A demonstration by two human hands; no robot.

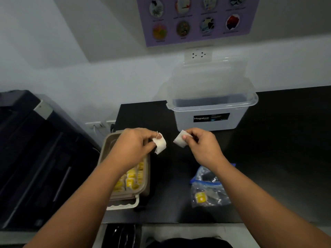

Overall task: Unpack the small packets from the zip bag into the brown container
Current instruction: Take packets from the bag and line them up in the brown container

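Left hand (136,145) is pinching a white packet (160,145) between thumb and fingers, holding it in the air over the counter (268,158). Right hand (202,147) is pinching a second white packet (180,141) the same way, at 3 o'clock from the first. The packets are hanging near each other, not touching. Both hands are clamped on a packet, so neither is free.

Brown container (147,174) is sitting open at 7 o'clock from the left hand, partly under that forearm, with yellow packets (132,178) filling its near half. Zip bag (207,185) is lying at 6 o'clock from the right hand, with one yellow packet (200,199) showing inside. I can't identify the rest of what's in it. Clear box (211,120) is standing at 12 o'clock and isn't part of the task.

My read: these two packets are going into the container next.
- Left one is travelling toward 7 o'clock into the uncovered far half. Release low so it isn't bouncing off the rim.
- Right one is crossing toward 8 o'clock. Do it after the left, so the hands aren't colliding.
- Lay them flat beside the yellow ones, not on top.
- Bag isn't empty, so the right hand should be heading to 6 o'clock afterwards.
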